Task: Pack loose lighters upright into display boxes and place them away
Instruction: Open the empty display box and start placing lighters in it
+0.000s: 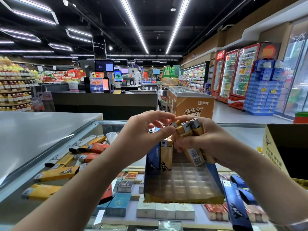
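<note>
The right hand (205,140) is gripping a bunch of yellow lighters (191,140), with its fingers curled round them and their silver tops pointing up. The left hand (146,130) is pinching the silver top of one lighter in that bunch between thumb and finger. Both hands are hanging just above the display box (181,182), which is sitting on the glass counter (246,130). The box is a blue tray with clear little slots. At the box's 11 o'clock corner, a blue lighter (154,157) and a yellow lighter (166,157) are standing upright, touching side by side. At 9 o'clock from the box, loose lighters (66,164) in yellow, orange and white are lying flat on the glass. At 4 o'clock from the box, more blue lighters (236,204) are lying flat too. At 3 o'clock, a yellow cardboard carton (273,147) is standing open. Under the glass, cigarette packs (165,210) are lying in rows. Far off at 12 o'clock, a brown freezer chest (191,104) is standing on the shop floor.
</note>
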`<state>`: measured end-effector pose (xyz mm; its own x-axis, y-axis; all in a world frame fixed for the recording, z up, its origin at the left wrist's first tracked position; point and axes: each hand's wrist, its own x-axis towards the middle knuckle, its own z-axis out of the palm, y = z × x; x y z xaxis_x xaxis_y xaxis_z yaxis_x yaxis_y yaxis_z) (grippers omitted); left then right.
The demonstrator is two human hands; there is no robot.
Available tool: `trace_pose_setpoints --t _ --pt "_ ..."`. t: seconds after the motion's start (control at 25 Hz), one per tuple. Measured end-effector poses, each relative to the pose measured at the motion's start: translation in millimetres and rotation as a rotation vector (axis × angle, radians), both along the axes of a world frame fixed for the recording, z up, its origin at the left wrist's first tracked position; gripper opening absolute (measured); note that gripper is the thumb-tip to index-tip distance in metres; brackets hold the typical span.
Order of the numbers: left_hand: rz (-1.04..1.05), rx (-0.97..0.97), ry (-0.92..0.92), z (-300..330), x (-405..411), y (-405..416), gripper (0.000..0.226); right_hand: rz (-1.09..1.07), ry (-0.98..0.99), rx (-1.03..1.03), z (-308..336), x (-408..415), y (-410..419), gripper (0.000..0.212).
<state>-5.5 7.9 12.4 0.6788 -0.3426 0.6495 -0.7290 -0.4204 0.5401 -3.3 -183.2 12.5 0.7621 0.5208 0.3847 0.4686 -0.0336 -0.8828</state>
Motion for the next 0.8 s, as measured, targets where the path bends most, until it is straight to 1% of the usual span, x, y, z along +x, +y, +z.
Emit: trace_pose_setpoints --t 0.08,0.16,0.28,0.36,0.44,0.52,0.6,0.68,0.8 --pt "-0.005 0.000 0.017 0 -1 0 0.026 0.018 0.005 0.030 0 0 0 0.036" --pt "-0.003 0.003 0.017 0 -2 -1 0.025 0.018 0.005 0.039 1 0 -1 0.034" --pt "-0.039 -0.028 0.016 1 -3 -2 0.017 -0.013 -0.013 0.032 4 -3 -1 0.024" --pt "-0.092 -0.095 0.081 3 -4 -2 0.014 -0.063 -0.009 0.048 4 -5 1 0.017" --pt "-0.136 -0.173 0.156 5 -4 -1 0.016 -0.113 0.024 0.083 5 -5 1 0.017" --pt "-0.150 -0.230 0.176 9 -5 3 0.019 -0.177 0.078 0.166 5 -3 -1 0.016" --pt "-0.170 -0.289 0.183 13 -5 8 0.022 -0.286 0.111 0.224 5 1 -5 0.011" --pt "-0.174 -0.255 0.171 17 -7 12 0.022 -0.417 0.124 0.216 4 5 -9 0.010" --pt "-0.115 -0.039 0.100 15 -10 12 0.020 -0.453 0.149 0.185 0 8 -9 0.012"
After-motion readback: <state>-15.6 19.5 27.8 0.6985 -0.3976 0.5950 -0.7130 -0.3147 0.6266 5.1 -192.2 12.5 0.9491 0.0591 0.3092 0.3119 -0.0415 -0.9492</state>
